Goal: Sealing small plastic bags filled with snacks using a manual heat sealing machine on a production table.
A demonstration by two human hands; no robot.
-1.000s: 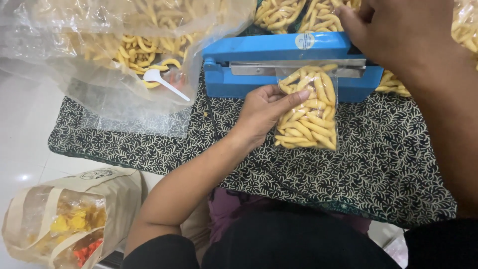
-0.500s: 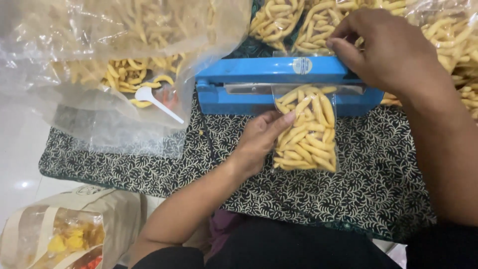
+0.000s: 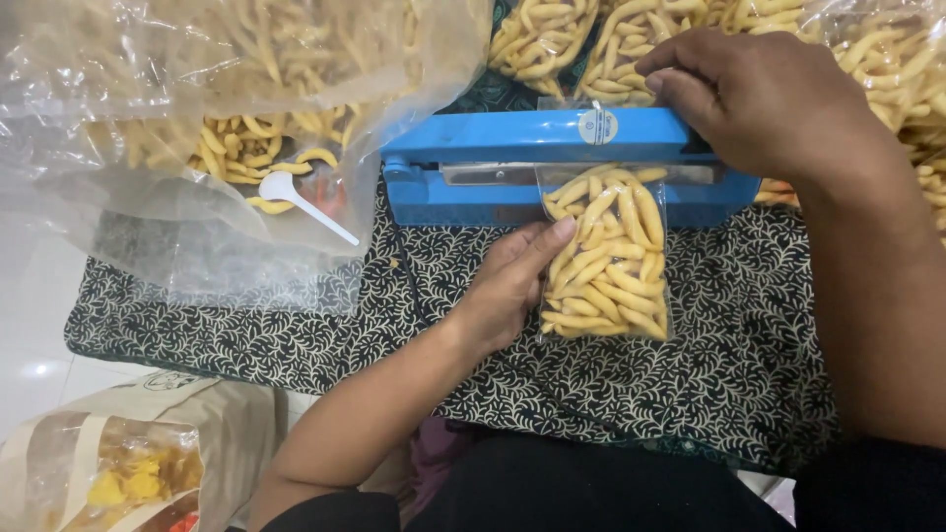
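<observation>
Nearest the camera, dark clothing is seen at the bottom edge, and a brown paper bag with a clear window (image 3: 118,463), showing yellow contents, lies at the lower left on the pale floor. A black cloth with a white leaf pattern (image 3: 325,325) is spread over the floor as the working surface.

On that cloth, the left hand (image 3: 507,286) is laid flat beside a small clear plastic pouch filled with yellow finger-shaped snack sticks (image 3: 606,256). The fingers are held nearly straight and together, not closed around anything; their tips are pressed against the left edge of the pouch, which is steadied rather than gripped. The pouch lies flat, its lower part on the cloth and its open top tucked into the slot of a blue tabletop heat sealer (image 3: 512,163).

The right hand (image 3: 764,99) is rested on the right part of the sealer's upper arm, with the fingers curled loosely over its top edge; the arm is seen lowered onto the pouch mouth.

To the left, a large crumpled clear plastic bag holding loose yellow snacks (image 3: 227,108) is spread out, with a small white plastic spoon (image 3: 301,202) lying inside it. Farthest away, behind the sealer, more filled clear pouches of the same snacks (image 3: 581,39) are piled.
</observation>
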